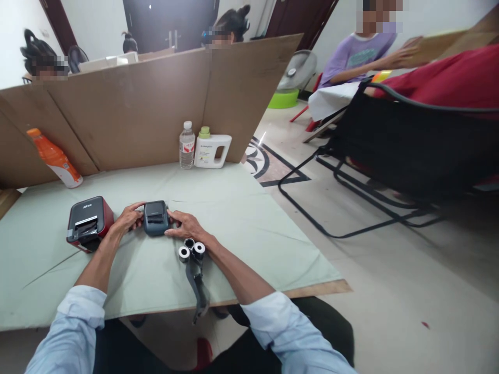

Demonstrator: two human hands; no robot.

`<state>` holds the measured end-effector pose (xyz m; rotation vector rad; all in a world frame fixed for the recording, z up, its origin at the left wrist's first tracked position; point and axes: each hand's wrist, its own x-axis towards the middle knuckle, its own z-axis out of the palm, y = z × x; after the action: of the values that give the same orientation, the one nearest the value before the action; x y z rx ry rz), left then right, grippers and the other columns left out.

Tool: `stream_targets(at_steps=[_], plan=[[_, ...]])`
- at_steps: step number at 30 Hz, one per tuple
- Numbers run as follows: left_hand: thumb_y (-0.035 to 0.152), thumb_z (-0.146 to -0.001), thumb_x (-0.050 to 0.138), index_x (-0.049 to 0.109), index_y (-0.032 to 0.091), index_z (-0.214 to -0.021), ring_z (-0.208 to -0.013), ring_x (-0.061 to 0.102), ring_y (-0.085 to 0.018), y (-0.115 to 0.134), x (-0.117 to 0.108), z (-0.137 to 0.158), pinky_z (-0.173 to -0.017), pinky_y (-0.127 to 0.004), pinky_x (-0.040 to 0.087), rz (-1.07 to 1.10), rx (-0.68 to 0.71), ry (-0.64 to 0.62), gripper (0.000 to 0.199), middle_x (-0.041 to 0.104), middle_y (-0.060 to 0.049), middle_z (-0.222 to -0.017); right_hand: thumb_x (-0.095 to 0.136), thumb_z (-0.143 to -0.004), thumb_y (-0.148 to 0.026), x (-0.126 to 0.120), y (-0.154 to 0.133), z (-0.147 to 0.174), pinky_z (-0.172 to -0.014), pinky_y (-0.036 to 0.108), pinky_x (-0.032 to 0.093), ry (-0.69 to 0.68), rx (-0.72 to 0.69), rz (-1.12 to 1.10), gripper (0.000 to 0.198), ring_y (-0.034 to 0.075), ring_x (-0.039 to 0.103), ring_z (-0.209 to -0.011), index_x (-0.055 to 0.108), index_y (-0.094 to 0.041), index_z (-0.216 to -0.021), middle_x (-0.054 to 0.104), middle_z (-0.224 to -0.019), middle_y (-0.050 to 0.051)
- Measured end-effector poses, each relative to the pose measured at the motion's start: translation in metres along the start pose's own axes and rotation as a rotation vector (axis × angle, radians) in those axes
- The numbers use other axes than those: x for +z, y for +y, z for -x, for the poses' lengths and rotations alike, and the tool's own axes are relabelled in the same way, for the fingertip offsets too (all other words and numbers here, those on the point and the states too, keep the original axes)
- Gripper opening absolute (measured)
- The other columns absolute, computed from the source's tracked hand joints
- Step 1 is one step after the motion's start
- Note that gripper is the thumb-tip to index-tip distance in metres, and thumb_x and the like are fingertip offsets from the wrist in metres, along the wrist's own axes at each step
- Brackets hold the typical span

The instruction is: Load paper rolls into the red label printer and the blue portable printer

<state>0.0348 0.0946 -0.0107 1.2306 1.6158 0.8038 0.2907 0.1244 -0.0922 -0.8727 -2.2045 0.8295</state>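
Note:
A small dark blue-grey label printer point(156, 218) stands on the pale green cloth of the table, between my two hands. Against its left side are the curled fingers of my left hand point(130, 217), the index finger reaching its top left corner. My right hand point(185, 224) grips the right side, thumb low and fingers higher. Left of my left forearm sits a larger red and black printer point(90, 221), partly hidden by that arm. Beside my right wrist lie several silver-white ringed cylinders point(191, 250) on a dark curved handle point(198, 293) that overhangs the front edge.
A cardboard screen point(148, 114) borders the table's back. Before it stand an orange bottle point(56, 158), tilted in view, a clear water bottle point(187, 145) and a white jug point(213, 149). To the right is a black folding chair point(409, 140). People sit beyond the screen and at right.

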Motion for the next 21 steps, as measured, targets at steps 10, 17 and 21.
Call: stream_targets(at_steps=[10, 17, 21], plan=[[0.015, -0.07, 0.062, 0.056, 0.012, -0.147, -0.042, 0.048, -0.009, 0.001, 0.0022, -0.0021, -0.039, -0.018, 0.027, -0.052, -0.002, 0.021, 0.077, 0.06, 0.005, -0.058, 0.086, -0.076, -0.051, 0.0012, 0.0018, -0.0004, -0.076, 0.028, 0.05, 0.003, 0.006, -0.006, 0.075, 0.016, 0.06, -0.076, 0.063, -0.024, -0.142, 0.072, -0.106, 0.003], [0.015, -0.072, 0.06, 0.048, 0.013, -0.155, -0.049, 0.055, -0.01, -0.005, -0.002, 0.0045, -0.043, -0.016, 0.034, 0.032, 0.03, -0.079, 0.084, 0.062, 0.003, -0.063, 0.086, -0.076, -0.049, 0.0025, 0.0033, 0.0002, -0.076, 0.029, 0.05, 0.005, -0.007, -0.023, 0.075, 0.016, 0.058, -0.075, 0.063, -0.022, -0.142, 0.071, -0.103, 0.003], [0.014, -0.071, 0.058, 0.047, 0.013, -0.156, -0.05, 0.055, -0.011, -0.0048, -0.0031, 0.0023, -0.042, -0.017, 0.035, 0.012, 0.011, -0.059, 0.086, 0.063, 0.003, -0.066, 0.086, -0.076, -0.05, 0.003, 0.005, -0.0001, -0.076, 0.028, 0.05, 0.011, -0.018, -0.012, 0.073, 0.016, 0.059, -0.076, 0.064, -0.023, -0.141, 0.071, -0.103, 0.003]])
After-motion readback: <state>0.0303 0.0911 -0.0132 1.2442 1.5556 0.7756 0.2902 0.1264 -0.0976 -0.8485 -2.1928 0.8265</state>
